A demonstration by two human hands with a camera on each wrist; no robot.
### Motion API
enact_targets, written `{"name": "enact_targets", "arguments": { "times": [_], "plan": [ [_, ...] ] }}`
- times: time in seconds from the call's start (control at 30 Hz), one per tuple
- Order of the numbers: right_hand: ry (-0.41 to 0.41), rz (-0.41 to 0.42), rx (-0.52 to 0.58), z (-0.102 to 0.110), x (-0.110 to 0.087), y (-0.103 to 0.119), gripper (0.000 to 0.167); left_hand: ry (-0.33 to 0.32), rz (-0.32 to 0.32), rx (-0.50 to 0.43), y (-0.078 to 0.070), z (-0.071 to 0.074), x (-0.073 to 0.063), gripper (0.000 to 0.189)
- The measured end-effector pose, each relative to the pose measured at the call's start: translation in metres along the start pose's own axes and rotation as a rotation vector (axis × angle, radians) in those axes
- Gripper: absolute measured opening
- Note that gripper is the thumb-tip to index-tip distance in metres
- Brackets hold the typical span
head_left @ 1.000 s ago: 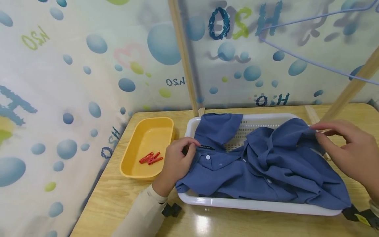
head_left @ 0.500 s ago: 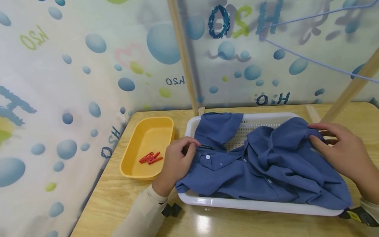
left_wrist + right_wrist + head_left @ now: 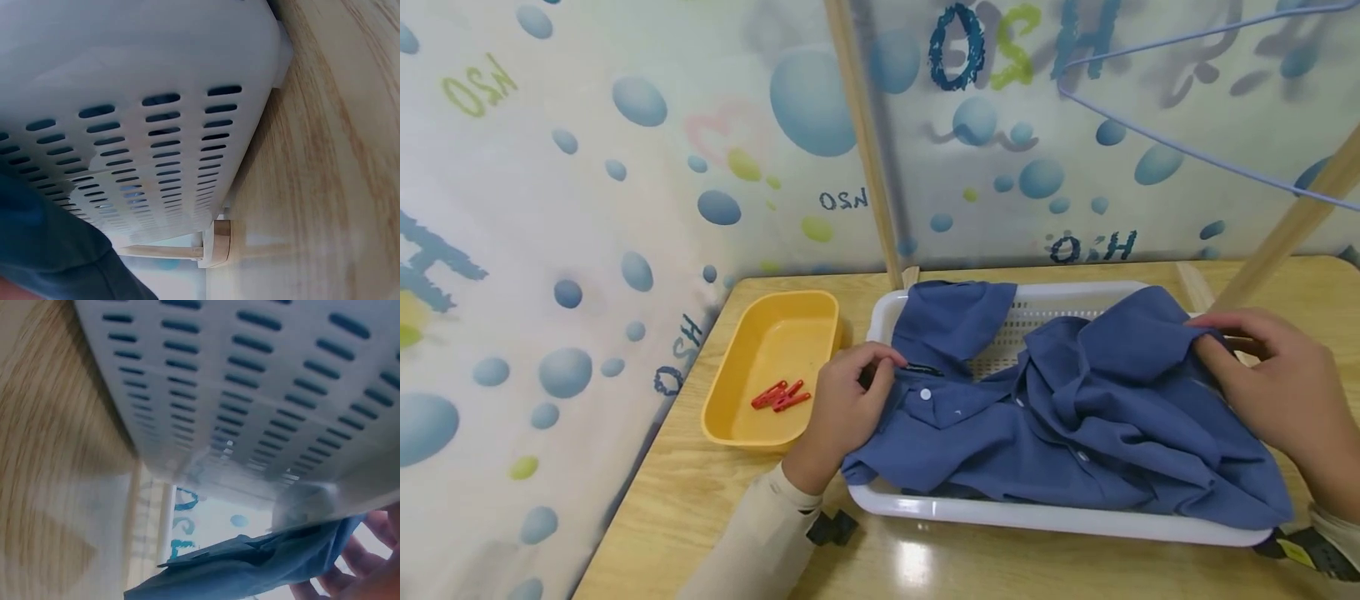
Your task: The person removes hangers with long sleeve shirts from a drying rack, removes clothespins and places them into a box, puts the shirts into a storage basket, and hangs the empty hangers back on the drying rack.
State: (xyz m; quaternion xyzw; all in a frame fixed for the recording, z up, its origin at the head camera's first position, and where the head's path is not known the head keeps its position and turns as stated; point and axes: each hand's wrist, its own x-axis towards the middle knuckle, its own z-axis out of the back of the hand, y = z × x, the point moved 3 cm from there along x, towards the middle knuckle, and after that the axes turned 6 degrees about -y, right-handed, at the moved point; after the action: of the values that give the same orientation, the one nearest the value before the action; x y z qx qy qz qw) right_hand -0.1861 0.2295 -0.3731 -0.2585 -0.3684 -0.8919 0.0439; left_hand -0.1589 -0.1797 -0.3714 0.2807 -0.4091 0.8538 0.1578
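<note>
A dark blue button-up shirt (image 3: 985, 437) lies bunched in a white perforated basket (image 3: 1060, 518), its cloth hanging over the near rim. At the basket's left end my left hand (image 3: 846, 404) pinches the shirt beside a white button, thumb and index finger together. On the opposite side my right hand (image 3: 1285, 375) holds a raised fold of the shirt between thumb and fingers. In the left wrist view, shirt cloth (image 3: 56, 244) hangs past the basket's slotted wall (image 3: 175, 56). The right wrist view has more shirt cloth (image 3: 244, 569) beside the curled fingers.
A yellow tray (image 3: 718, 417) with several red clothespins (image 3: 781, 396) stands left of the basket on the wooden table (image 3: 655, 508). Wooden poles (image 3: 868, 158) rise behind. A thin blue hanger (image 3: 1187, 154) hangs at upper right, before a bubble-patterned wall covering.
The right hand has shifted slightly left along the shirt, and the fold it holds stands higher and wider. The left hand keeps its grip in the same place.
</note>
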Motion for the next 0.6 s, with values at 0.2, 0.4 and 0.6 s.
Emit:
{"name": "enact_targets", "arguments": {
  "times": [0.2,0.4,0.6],
  "plan": [
    [0.058,0.049,0.027,-0.001,-0.004,0.008,0.018,-0.001,0.0,0.0,0.0,0.0,0.0,0.016],
    [0.129,0.138,0.044,-0.005,-0.009,0.013,0.022,0.0,-0.008,-0.003,0.0,0.0,0.001,0.016],
    [0.143,0.196,0.068,-0.007,-0.012,0.019,0.028,-0.003,-0.009,-0.007,0.0,0.0,0.001,0.015]
  ]
}}
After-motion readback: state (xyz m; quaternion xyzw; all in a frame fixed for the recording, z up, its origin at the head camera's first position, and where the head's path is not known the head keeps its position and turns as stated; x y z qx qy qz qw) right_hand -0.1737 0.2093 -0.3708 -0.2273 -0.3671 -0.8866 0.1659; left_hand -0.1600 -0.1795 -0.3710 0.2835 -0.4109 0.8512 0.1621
